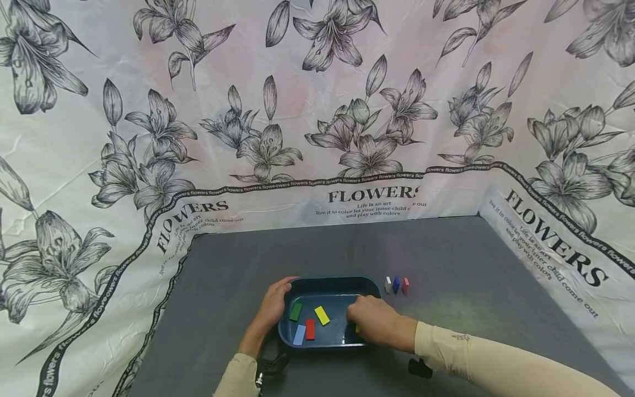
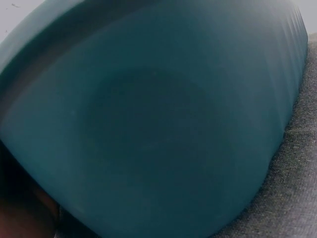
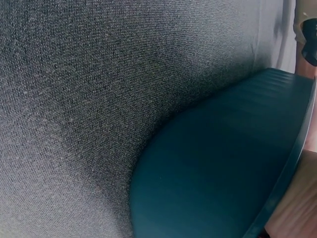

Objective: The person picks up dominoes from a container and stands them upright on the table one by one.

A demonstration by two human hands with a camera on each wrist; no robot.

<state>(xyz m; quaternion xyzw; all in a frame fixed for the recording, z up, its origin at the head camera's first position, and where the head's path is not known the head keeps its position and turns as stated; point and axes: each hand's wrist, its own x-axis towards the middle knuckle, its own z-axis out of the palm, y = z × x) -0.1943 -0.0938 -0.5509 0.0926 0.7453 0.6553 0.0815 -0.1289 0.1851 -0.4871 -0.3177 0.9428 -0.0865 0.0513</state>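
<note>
A dark blue-green rectangular tray point(image 1: 337, 284) sits on the grey table. My left hand point(image 1: 270, 306) grips its left end, fingers at the far-left corner of the rim. My right hand point(image 1: 379, 322) reaches over the right end, fingers bent down inside. A bit of a yellow block point(image 1: 358, 329) shows at its lower edge; I cannot tell whether the fingers pinch it. Left of that hand, inside the tray, lie a green block point(image 1: 295, 311), another yellow block point(image 1: 322, 316), a red block point(image 1: 310, 329) and a light blue block point(image 1: 300, 334). Both wrist views mostly show the tray's outer wall point(image 2: 163, 139).
Just right of the tray, a white block point(image 1: 388, 284), a dark blue block point(image 1: 396, 285) and a pinkish-red block point(image 1: 405, 285) stand upright in a row. Grey cloth covers the table point(image 1: 317, 248). A flower-printed curtain point(image 1: 278, 127) hangs around its back and sides.
</note>
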